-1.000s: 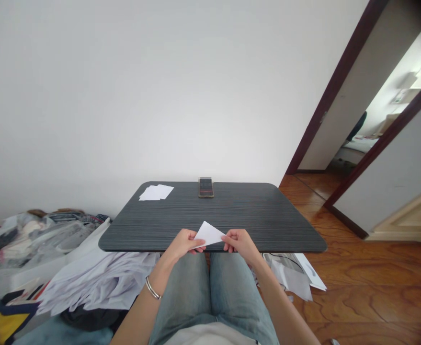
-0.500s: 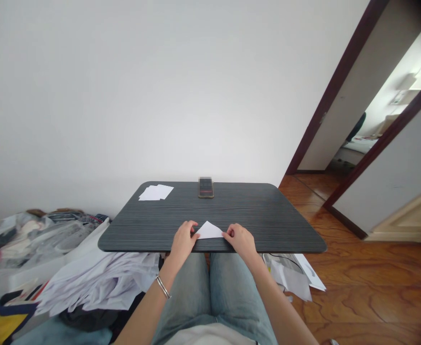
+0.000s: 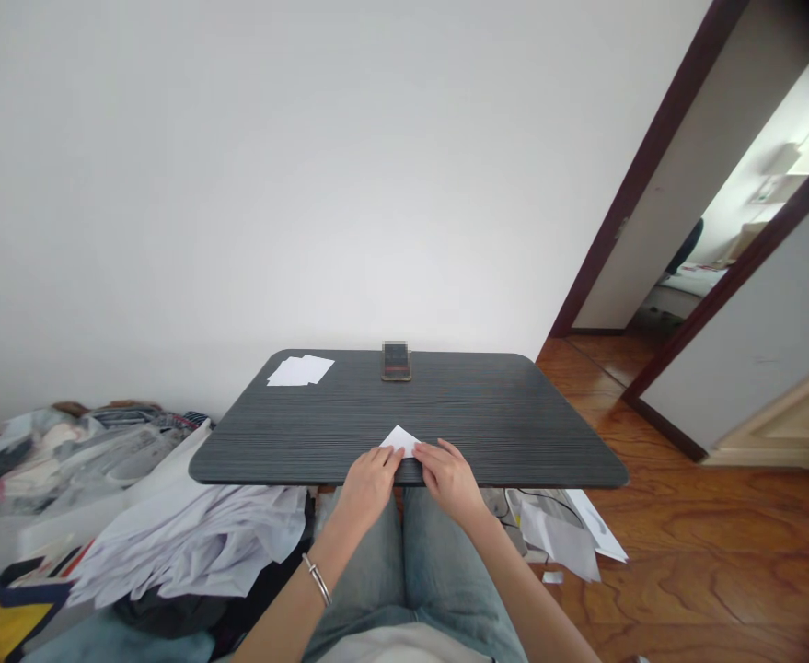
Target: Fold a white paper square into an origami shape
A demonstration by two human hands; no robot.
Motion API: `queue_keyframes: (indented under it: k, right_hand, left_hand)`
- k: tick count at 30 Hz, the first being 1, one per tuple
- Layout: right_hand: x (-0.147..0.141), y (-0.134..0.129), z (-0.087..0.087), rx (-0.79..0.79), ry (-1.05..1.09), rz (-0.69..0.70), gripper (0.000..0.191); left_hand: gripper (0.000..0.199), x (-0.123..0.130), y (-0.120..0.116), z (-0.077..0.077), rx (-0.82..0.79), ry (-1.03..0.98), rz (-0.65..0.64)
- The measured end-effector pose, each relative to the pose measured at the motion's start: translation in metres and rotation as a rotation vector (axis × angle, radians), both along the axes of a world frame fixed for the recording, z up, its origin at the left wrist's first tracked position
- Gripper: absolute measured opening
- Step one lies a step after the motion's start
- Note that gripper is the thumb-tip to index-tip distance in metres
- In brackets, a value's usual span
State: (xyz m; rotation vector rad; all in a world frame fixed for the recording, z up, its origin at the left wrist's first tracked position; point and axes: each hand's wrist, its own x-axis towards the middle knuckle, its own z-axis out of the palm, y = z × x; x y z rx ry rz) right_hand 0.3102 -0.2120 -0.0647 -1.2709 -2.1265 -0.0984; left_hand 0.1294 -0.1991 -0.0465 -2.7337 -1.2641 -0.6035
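A small white sheet of paper (image 3: 399,436), folded into a triangle with its point away from me, lies near the front edge of the dark table (image 3: 487,414). My left hand (image 3: 371,481) covers its left corner, fingers together and thumb at the bottom fold. On the right corner, my right hand (image 3: 448,475) holds the paper with fingers closed and thumb tucked low. Both corners are hidden beneath the fingers, and the two thumbs are a short gap apart along the fold.
Several white paper sheets (image 3: 300,370) overlap at the table's back left. A phone (image 3: 397,362) stands at the back edge by the wall. White cloth or bags (image 3: 203,534) are heaped on the left; papers (image 3: 562,539) lie below the table on the right.
Both hands have slid inward along the bottom fold from the outer corners, covering more of the paper. The folded paper stays in the same place.
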Motion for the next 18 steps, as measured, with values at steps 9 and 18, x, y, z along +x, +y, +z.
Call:
queue_keyframes:
  k: [9, 18]
  right_hand:
    - [-0.003, -0.016, -0.004, -0.035, -0.085, -0.035, 0.040]
    - [-0.007, -0.027, -0.012, -0.029, -0.154, -0.159, 0.044]
  left_hand:
    - [0.042, 0.014, -0.025, -0.010, 0.020, 0.022, 0.104]
    - [0.048, 0.015, -0.026, -0.020, 0.067, 0.052, 0.123]
